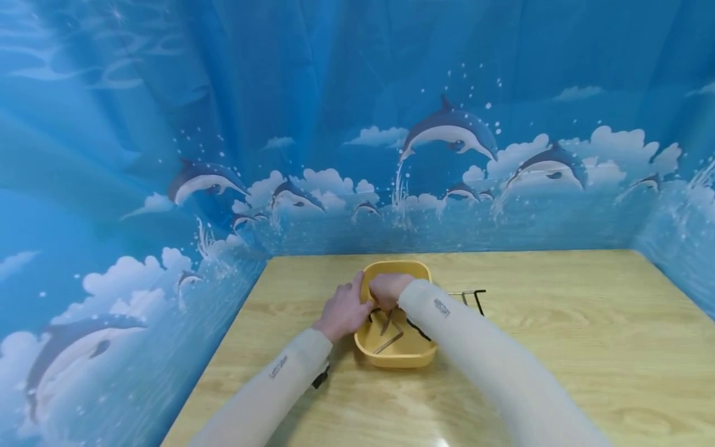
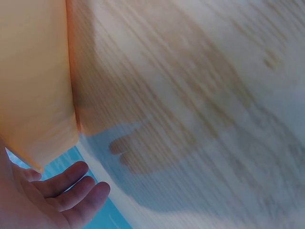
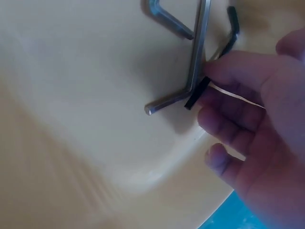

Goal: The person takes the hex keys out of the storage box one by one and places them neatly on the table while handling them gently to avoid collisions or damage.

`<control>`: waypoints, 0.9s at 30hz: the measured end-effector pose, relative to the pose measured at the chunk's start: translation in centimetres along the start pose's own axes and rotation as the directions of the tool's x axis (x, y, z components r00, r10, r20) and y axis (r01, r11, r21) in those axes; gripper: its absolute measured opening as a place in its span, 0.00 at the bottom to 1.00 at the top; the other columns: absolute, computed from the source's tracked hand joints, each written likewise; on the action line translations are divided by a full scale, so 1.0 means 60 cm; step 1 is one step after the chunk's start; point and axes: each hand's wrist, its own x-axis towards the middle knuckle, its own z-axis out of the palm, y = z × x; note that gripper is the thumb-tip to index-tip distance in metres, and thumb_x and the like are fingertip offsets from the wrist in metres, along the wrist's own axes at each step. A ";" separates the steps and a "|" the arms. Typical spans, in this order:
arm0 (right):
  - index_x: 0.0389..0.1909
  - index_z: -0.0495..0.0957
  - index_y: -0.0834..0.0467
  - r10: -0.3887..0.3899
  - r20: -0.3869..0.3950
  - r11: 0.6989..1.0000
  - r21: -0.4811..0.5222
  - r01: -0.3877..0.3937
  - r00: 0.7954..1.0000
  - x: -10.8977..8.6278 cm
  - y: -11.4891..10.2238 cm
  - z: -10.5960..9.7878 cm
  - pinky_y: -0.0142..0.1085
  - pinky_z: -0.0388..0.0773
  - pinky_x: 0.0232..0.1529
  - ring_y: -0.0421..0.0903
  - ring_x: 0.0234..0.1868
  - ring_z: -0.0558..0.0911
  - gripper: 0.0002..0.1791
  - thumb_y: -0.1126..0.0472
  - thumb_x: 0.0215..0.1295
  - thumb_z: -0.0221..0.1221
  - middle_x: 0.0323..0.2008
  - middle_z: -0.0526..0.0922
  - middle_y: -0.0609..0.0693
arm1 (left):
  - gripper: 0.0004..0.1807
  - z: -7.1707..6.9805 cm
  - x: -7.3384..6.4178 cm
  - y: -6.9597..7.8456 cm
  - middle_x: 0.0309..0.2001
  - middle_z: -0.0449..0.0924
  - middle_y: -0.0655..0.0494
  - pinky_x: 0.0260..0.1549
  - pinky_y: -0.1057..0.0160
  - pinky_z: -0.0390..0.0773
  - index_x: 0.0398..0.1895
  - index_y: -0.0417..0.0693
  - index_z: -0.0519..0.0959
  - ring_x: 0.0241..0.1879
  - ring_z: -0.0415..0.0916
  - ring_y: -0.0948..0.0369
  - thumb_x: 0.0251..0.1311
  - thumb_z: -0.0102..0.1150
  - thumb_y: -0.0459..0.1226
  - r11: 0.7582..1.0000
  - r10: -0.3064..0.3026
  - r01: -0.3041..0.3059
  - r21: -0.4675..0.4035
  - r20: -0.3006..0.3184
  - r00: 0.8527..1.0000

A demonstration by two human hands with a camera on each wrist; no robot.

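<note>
A yellow plastic bin (image 1: 395, 361) stands on the table with several hex keys inside. My left hand (image 1: 343, 310) holds its left rim, the thumb over the edge; in the left wrist view the other fingers (image 2: 78, 191) hang loosely beside the bin wall (image 2: 35, 71). Deep in the far part of the bin is my right hand (image 1: 389, 290). Its thumb and fingers pinch a black hex key (image 3: 197, 94), seen in the right wrist view. Close beside that key lies a silver hex key (image 3: 196, 52), with another bent key (image 3: 171, 21) further off.
On the wooden table (image 1: 570, 347), more hex keys (image 1: 479, 302) lie right of the bin, partly hidden by my right sleeve (image 1: 486, 354). A blue dolphin-print curtain (image 1: 335, 124) surrounds the table at the back and sides.
</note>
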 end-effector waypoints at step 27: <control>0.19 0.76 0.51 -0.052 0.061 0.990 0.136 0.043 0.997 -0.014 0.021 -0.023 0.31 0.64 0.21 0.39 0.18 0.65 0.14 0.70 0.61 0.58 0.16 0.69 0.42 | 0.41 -0.004 0.001 0.005 0.61 0.76 0.37 0.52 0.41 0.79 0.80 0.49 0.51 0.61 0.74 0.42 0.69 0.52 0.50 0.999 -0.033 0.032 0.021 0.022 0.999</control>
